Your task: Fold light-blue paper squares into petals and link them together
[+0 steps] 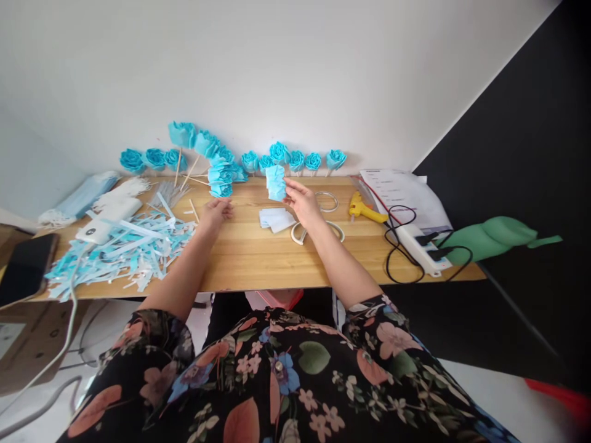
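Note:
Pinched in my right hand [300, 200] is a crinkled light-blue fabric piece [276, 183], raised above the table. My left hand [217, 213] is over the table with its fingers loosely curled and nothing visible in them. Just beyond its fingertips is a clump of ruffled blue petals [220, 177], which overlaps the blue fabric flowers behind it. Below the held piece lie several flat pale fabric rectangles [276, 219]. A pair of white-handled scissors [299, 234] sits partly hidden under my right wrist.
Blue fabric roses on sticks [249, 161] line the wall. On the left lie fabric strips [133, 249], a white power bank [99, 229], folded masks [78, 200] and a phone [28, 267]. Rightward are a tape ring [327, 202], yellow glue gun [367, 209], power strip [422, 249] and green object [492, 239].

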Demonstrator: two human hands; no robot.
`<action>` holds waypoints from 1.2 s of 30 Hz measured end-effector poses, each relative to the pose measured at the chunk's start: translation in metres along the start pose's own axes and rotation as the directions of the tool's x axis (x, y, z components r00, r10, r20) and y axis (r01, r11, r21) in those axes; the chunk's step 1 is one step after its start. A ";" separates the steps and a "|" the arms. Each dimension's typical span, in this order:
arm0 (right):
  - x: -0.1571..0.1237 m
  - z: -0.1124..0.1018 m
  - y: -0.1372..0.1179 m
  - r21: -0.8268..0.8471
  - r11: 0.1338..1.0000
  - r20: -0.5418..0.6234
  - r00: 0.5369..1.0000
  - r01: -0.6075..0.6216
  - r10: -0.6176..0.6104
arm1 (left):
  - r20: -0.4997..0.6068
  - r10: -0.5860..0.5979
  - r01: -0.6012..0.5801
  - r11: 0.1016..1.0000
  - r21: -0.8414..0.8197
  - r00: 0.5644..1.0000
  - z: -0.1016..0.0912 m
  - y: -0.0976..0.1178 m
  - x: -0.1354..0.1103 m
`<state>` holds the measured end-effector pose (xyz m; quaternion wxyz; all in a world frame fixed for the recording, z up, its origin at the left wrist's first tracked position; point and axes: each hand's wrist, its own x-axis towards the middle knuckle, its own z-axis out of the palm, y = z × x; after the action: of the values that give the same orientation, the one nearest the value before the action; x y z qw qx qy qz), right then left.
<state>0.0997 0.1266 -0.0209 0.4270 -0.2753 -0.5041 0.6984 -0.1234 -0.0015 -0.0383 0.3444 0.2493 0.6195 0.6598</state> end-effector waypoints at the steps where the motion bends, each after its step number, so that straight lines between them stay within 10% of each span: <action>1: 0.001 -0.001 -0.001 0.027 1.000 -0.014 1.000 -0.008 0.008 | -0.032 -0.024 0.023 0.999 -0.027 0.999 -0.006 0.001 0.001; 14: -0.003 0.012 0.002 -0.016 0.995 0.049 0.993 -0.103 0.103 | -0.128 0.144 -0.141 0.989 0.031 0.981 -0.024 -0.012 -0.003; 23: 0.034 0.027 0.010 -0.303 0.946 0.108 0.982 -0.118 0.157 | 0.164 0.277 -0.322 0.796 0.512 0.947 -0.011 -0.008 -0.026; 29: 0.050 0.022 0.006 -0.740 0.642 0.185 0.978 0.203 -0.096 | 0.203 0.286 -0.351 0.774 0.527 0.936 -0.012 -0.008 -0.026; 36: -0.002 -0.024 -0.031 -0.740 0.580 0.289 0.940 0.340 -0.183 | 0.203 0.402 -0.429 0.617 0.660 0.893 -0.019 0.001 -0.028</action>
<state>0.1300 0.1399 -0.0001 0.3156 -0.2905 -0.8281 0.3609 -0.1200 -0.0355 -0.0370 0.0756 0.5069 0.7383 0.4384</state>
